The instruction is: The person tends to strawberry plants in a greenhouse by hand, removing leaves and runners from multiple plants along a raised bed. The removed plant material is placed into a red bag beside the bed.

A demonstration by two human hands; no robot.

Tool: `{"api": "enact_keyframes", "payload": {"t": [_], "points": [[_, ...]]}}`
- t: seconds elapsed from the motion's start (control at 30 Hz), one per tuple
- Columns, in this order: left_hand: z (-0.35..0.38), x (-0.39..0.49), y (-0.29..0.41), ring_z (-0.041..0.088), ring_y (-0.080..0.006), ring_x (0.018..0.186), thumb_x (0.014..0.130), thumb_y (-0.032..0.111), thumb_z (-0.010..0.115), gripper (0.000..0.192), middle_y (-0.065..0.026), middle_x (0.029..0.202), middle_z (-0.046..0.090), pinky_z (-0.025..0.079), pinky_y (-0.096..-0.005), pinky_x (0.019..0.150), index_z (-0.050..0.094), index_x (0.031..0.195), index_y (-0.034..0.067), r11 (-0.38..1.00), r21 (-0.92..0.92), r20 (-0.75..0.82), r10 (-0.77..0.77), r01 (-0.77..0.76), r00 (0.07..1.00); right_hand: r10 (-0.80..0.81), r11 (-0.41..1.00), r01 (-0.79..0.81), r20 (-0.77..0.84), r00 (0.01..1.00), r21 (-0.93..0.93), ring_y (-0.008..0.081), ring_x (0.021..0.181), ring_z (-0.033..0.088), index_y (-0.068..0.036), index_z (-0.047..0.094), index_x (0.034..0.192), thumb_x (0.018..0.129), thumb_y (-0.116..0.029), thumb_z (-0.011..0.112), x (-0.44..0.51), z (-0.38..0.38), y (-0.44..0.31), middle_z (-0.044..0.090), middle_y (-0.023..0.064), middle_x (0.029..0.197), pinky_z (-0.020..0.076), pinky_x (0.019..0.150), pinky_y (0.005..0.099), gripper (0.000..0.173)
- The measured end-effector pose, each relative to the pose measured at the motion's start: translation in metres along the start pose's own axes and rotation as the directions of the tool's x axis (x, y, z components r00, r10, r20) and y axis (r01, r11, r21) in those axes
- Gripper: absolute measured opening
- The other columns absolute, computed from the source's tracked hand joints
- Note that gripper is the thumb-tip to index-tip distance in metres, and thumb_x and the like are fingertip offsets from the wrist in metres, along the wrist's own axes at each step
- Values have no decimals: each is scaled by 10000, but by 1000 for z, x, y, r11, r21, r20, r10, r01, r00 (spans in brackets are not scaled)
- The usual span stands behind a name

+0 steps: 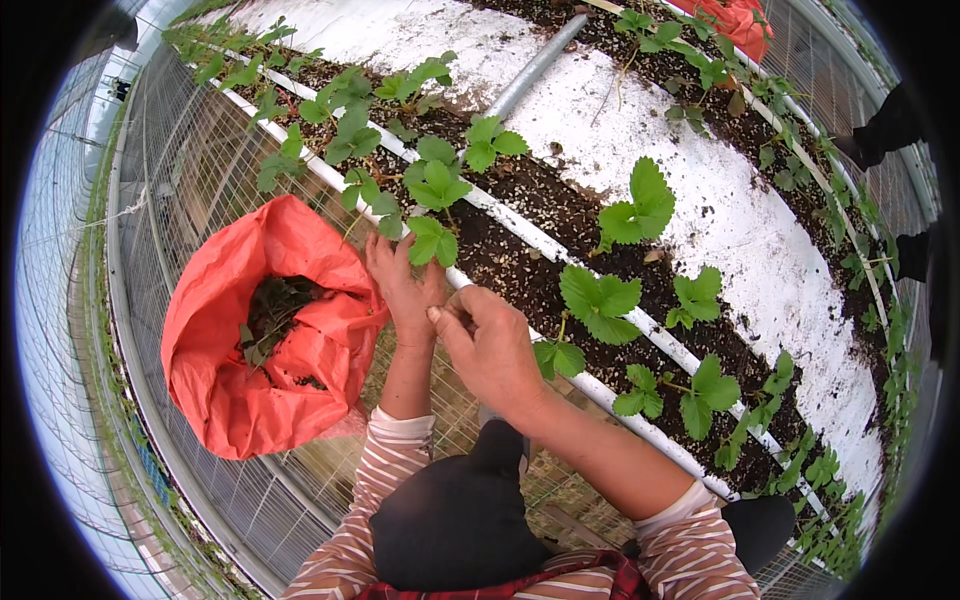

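Note:
My left hand (409, 289) reaches up to the strawberry plants at the near edge of the planting bed, its fingers spread. A strawberry leaf (433, 241) partly covers its fingertips. My right hand (487, 337) is beside it, thumb and forefinger pinched together near my left wrist. No object shows between those fingers, though their inner side is hidden. Against the left wrist stands an open red plastic sack (217, 352), holding wilted leaves and stems (281, 307).
White pipes (517, 225) run along the dark soil (487, 255) of the bed. A metal tube (536, 67) crosses the white sheet (600, 127). Another red sack (735, 26) and a person's dark-clothed limb (889, 127) are across the bed. Wire mesh (225, 180) lies left.

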State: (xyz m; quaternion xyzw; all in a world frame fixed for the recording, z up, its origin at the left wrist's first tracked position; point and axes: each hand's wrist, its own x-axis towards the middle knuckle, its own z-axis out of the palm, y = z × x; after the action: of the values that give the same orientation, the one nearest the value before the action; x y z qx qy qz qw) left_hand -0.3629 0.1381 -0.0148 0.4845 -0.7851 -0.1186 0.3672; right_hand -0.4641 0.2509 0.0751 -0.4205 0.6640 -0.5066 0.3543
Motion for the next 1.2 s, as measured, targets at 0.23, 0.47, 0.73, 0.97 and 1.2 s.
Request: {"api": "enact_keyframes", "payload": {"t": [0.23, 0.47, 0.73, 0.97, 1.2], "points": [[-1, 16, 7, 422, -385, 1243, 794, 89, 627, 337, -179, 1229, 531, 216, -496, 1129, 603, 1126, 39, 981, -190, 32, -26, 32, 999, 142, 989, -137, -87, 986, 52, 132, 649, 638, 64, 626, 1070, 864, 2, 568, 60, -9, 50, 655, 121, 871, 532, 619, 291, 223], [-3, 19, 3, 538, -194, 1124, 907, 40, 562, 371, -86, 1241, 570, 422, -320, 966, 524, 1276, 21, 675, -647, 187, -310, 355, 932, -97, 985, 77, -122, 988, -157, 301, 820, 644, -11, 673, 1007, 805, 6, 602, 58, 5, 41, 625, 173, 933, 512, 740, 366, 215], [-6, 7, -3, 454, -347, 1234, 796, 38, 639, 352, -165, 1267, 545, 323, -438, 1059, 626, 1147, 48, 926, -326, 23, -193, 190, 981, -84, 996, 75, -206, 975, -53, 297, 771, 640, 14, 667, 951, 801, -16, 629, 49, 4, 48, 637, 170, 901, 506, 718, 366, 157], [5, 22, 10, 331, -385, 1310, 684, 56, 716, 388, -193, 1365, 442, 248, -486, 1098, 656, 1066, 97, 992, -126, 93, -3, 15, 996, 77, 994, -55, -256, 964, 92, 201, 679, 663, 37, 657, 939, 827, -30, 610, 64, 4, 47, 687, 165, 798, 515, 658, 322, 138], [17, 21, -8, 319, -325, 1326, 715, 38, 714, 325, -137, 1333, 499, 246, -435, 1099, 689, 1028, 123, 888, -409, 240, -119, 211, 964, 121, 992, -114, -232, 965, 45, 252, 689, 679, 32, 661, 911, 814, -71, 639, 73, 1, 51, 690, 175, 784, 522, 657, 351, 144]]}}
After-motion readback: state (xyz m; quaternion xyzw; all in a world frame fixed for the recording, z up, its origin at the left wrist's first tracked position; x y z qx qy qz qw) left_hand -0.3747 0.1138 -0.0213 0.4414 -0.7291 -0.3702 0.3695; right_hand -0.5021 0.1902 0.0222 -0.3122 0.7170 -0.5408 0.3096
